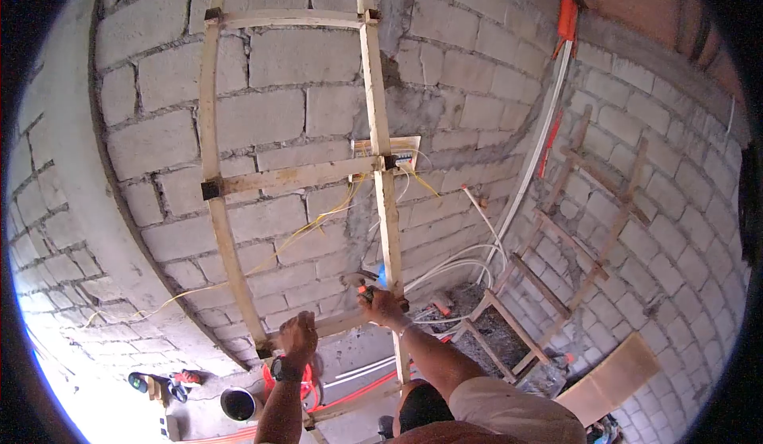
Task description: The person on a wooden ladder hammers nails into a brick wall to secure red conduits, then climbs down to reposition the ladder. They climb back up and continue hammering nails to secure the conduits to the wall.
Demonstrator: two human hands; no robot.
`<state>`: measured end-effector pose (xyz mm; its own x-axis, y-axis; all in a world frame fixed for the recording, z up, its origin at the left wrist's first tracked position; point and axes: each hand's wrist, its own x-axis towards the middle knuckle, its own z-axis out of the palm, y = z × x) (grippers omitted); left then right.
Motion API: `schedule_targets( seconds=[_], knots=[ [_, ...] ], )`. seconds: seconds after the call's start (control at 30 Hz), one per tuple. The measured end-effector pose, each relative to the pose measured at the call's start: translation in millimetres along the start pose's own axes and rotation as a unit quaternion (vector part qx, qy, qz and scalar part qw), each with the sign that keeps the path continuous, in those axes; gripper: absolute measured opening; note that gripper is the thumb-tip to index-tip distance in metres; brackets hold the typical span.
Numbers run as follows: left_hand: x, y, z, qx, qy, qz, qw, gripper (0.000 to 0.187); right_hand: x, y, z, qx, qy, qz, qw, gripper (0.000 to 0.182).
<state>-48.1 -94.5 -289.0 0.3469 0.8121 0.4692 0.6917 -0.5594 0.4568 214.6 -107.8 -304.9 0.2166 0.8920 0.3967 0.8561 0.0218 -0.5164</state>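
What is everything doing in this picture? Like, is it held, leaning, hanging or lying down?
Left hand: gripping a ladder rung.
Right hand: gripping the ladder rail, holding a tool.
Ladder: leaning on the block wall.
Second ladder: leaning, unused.
Yellow wire: hanging loose.
Bucket: upright on the floor.

Grey block wall (278,118) with paler grey mortar lines in a brick pattern. Pale wood ladder (377,126), dark brackets at rung joints. Yellow wire (302,233) across wall, white cables (461,265), orange-red conduit (566,19). Right hand (381,305) on an orange-handled tool (362,283). Black watch (284,370) on left wrist. Black bucket (238,404). Tan board (608,380).
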Motion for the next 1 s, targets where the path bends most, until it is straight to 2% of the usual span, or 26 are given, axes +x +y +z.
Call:
schedule_targets(
  seconds=[0.07,0.1,0.13,0.2,0.23,0.27,0.33,0.37,0.47,0.5,0.63,0.7,0.83,0.93,1.0],
  knots=[
    [-2.0,10.9,-10.2,0.004,-0.016,-0.015,1.000,0.021,3.3,-3.0,-4.6,0.013,-0.033,-0.006,0.999,0.047],
    [-5.5,-11.7,11.0,0.049,0.001,0.049,0.998,0.020,-0.1,-12.4,-15.1,-0.013,-0.044,0.015,0.999,0.047],
    [-5.0,-12.8,10.4,0.057,0.003,0.050,0.997,0.020,0.4,-10.0,-12.4,-0.005,-0.043,0.012,0.999,0.047],
    [-3.9,-9.3,6.5,0.049,-0.045,0.010,0.998,0.021,0.1,-3.6,-5.3,0.000,-0.010,0.004,1.000,0.045],
    [-2.4,-16.0,13.9,0.024,-0.076,-0.064,0.995,0.021,-0.2,-3.5,-7.8,0.009,-0.022,-0.014,1.000,0.044],
    [-4.3,-16.0,11.5,0.034,-0.075,-0.062,0.995,0.021,-0.1,-2.0,-7.9,0.018,-0.018,-0.014,1.000,0.044],
    [-8.9,-10.8,7.7,0.120,0.001,0.090,0.989,0.020,-0.6,-1.5,-6.1,0.005,-0.028,0.003,1.000,0.044],
    [-3.1,1.7,0.4,0.066,-0.022,0.051,0.996,0.018,-1.8,-8.9,-14.5,0.025,-0.021,-0.015,0.999,0.044],
    [0.0,-8.7,15.9,0.092,-0.029,0.012,0.995,0.016,-6.1,-15.6,-20.7,0.004,0.014,-0.011,1.000,0.043],
    [-3.9,-6.1,12.2,0.117,0.018,0.081,0.990,0.013,-4.2,-7.2,-14.3,0.044,0.003,-0.024,0.999,0.042],
    [0.1,-17.9,22.2,0.065,0.080,0.161,0.982,0.010,-4.9,1.3,2.7,0.051,0.061,-0.043,0.996,0.042],
    [-1.2,-25.7,28.0,0.080,0.073,0.157,0.982,0.009,-3.0,4.7,4.9,0.026,0.047,-0.037,0.998,0.041],
    [-1.4,-16.8,20.9,0.080,0.039,0.139,0.986,0.018,-5.0,-0.6,-3.3,0.044,0.046,-0.036,0.997,0.041],
    [-0.6,-17.2,19.7,0.084,0.061,0.182,0.978,0.017,-4.9,-1.7,-3.2,0.029,0.043,-0.035,0.998,0.043],
    [-1.4,-21.2,22.9,0.093,0.044,0.165,0.981,0.017,-9.5,-12.3,-18.5,0.024,0.048,-0.039,0.998,0.044]
  ],
)
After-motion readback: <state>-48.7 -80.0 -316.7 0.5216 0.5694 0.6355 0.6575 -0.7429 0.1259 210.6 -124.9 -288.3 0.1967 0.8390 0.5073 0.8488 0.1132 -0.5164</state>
